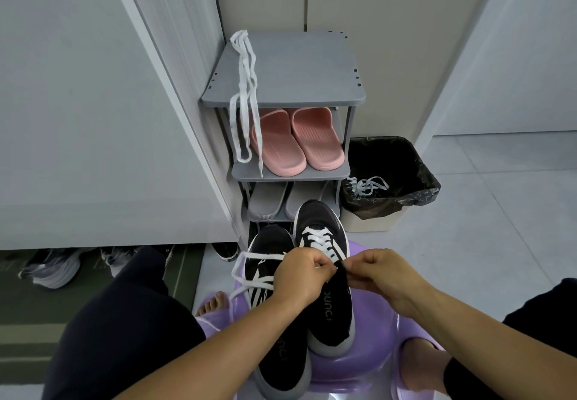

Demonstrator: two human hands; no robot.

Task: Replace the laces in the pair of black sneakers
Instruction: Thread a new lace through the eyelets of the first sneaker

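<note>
The pair of black sneakers sits on a purple stool (379, 315) between the person's knees, toes pointing away. The right-side sneaker (324, 303) lies partly over the left-side sneaker (278, 359), and its white lace (321, 242) crosses in rows up to the tongue. Both hands meet at the top of that lacing. The left hand (299, 278) has its fingers curled tight and pinches the lace between thumb and fingertips. The right hand (379, 273) pinches narrowly at a small dark bit just beside it; whether that is the lace tip or the tongue edge cannot be told. A loose lace (249, 270) loops off the left-side sneaker and trails over the stool's edge. Behind stands a grey shoe rack (296, 72) with spare white laces (245, 87) draped over its top shelf, pink slippers (296, 140) below and grey slippers (268, 201) lower still. Just right of the rack is a bin (402, 162) lined with a black bag, with old laces (368, 186) inside.
</note>
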